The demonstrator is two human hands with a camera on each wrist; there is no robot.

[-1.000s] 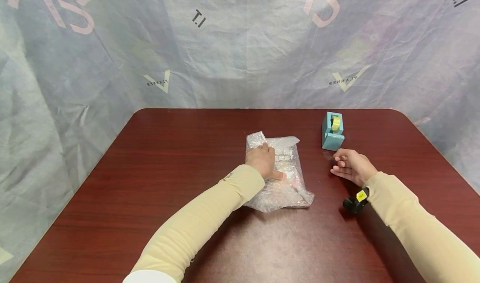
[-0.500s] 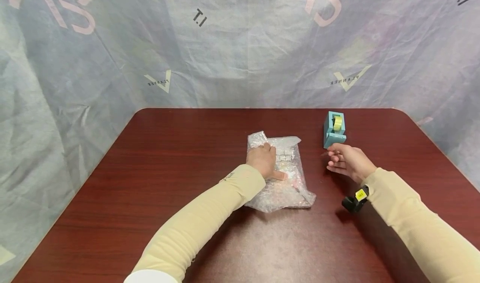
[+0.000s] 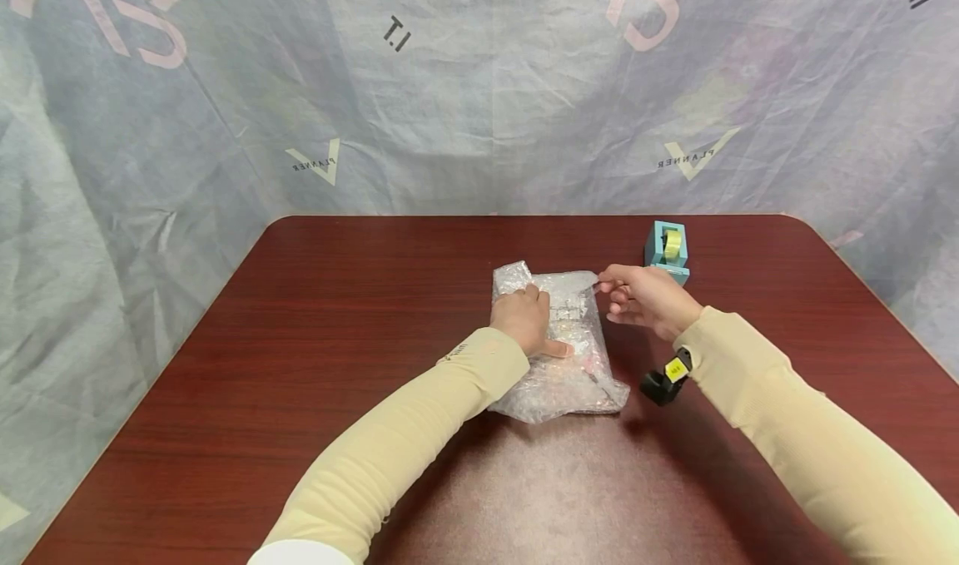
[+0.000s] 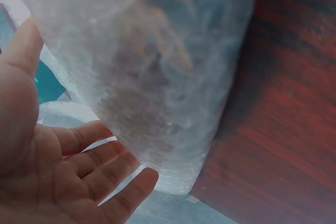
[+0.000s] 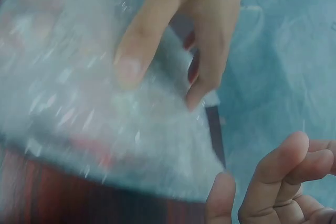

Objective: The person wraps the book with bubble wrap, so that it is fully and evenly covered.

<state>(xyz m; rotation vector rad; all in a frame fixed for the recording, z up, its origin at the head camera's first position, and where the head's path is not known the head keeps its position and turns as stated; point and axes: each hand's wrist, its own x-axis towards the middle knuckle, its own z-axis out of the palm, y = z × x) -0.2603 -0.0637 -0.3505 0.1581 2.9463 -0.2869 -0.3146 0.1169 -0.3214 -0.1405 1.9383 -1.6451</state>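
Note:
A flat package in bubble wrap, printed contents showing through, lies mid-table. My left hand presses on its left part with the thumb spread across the top. The left wrist view shows this hand's fingers fairly straight along the wrap's side. My right hand is at the package's far right corner, its fingertips right at the wrap's edge. A small clear strip, like a piece of tape, shows at these fingertips in the earlier head frames; now it barely shows against the wrap. In the right wrist view, the right fingers are bent.
Behind my right hand stands a light blue tape dispenser with a yellowish roll, partly hidden by that hand. A black wrist camera hangs below the right sleeve. The dark red table ends at a grey printed cloth.
My right hand has moved left and away from me, from in front of the tape dispenser to the package's far right corner. My left hand and the package stay in place.

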